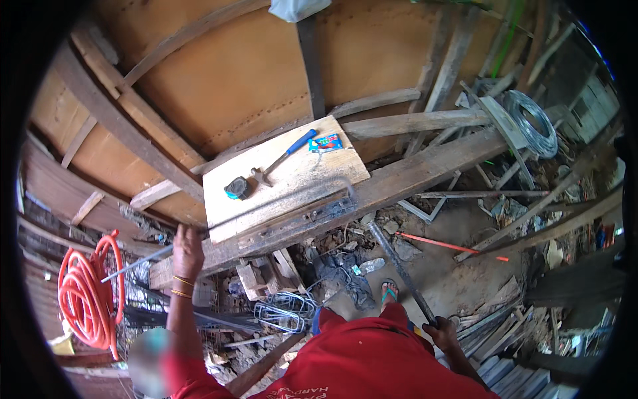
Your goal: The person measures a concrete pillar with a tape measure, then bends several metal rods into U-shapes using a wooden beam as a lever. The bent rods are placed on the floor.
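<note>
Rod [143, 261] seems under positioning, left hand [189, 250] closed round it at eight o'clock, right hand [442, 332] round pipe [400, 270] at five, alignment probably needed next.

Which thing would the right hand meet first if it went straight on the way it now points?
Probably the thick wooden beam, with the far end of the pipe held in the right hand getting there first. Depth is unclear, so it might pass below the beam.
</note>
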Tool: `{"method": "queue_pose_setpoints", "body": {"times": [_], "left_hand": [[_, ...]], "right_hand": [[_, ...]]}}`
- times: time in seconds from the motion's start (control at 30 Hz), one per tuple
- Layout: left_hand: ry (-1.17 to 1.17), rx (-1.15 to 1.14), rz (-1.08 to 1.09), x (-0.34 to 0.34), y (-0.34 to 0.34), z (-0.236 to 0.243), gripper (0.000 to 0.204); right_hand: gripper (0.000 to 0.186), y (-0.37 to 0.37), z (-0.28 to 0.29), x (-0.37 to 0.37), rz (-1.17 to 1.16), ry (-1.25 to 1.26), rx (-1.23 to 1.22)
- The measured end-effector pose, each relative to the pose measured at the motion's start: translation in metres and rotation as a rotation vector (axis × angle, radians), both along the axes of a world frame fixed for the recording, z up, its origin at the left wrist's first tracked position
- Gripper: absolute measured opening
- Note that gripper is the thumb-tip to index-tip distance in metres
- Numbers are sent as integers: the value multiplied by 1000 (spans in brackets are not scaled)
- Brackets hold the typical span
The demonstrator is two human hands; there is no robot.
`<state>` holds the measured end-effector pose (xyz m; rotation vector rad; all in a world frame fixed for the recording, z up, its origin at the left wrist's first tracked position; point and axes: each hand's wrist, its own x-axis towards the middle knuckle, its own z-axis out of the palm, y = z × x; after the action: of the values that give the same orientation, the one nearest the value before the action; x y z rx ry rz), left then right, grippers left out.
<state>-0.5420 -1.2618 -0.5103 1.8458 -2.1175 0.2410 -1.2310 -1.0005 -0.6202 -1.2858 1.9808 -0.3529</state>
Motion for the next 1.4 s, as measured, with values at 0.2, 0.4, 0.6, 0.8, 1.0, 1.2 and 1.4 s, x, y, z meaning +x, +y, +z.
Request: {"method": "queue_pose_setpoints", "body": {"times": [0.2,0.4,0.6,0.8,1.0,1.2,1.4], "left_hand": [[259,-223,202,-55,24,88,20],[1319,-453,225,-134,44,108,16],[1725,-838,302,-124,55,93,21],[1806,-924,273,-109,83,79,21],[1867,-928,270,-127,95,94,21],[1842,-952,269,-130,102,93,19],[1964,-1005,239,-108,117,91,19]], "right_hand": [[48,-91,1,-40,288,106,-111],[61,-152,4,-98,542,153,-27],[62,-183,9,-164,654,245,25],[60,-205,18,-208,714,331,-15],[55,-225,19,-219,735,337,-35],[44,-236,17,-227,779,314,-50],[46,-240,19,-247,815,230,-77]]}}
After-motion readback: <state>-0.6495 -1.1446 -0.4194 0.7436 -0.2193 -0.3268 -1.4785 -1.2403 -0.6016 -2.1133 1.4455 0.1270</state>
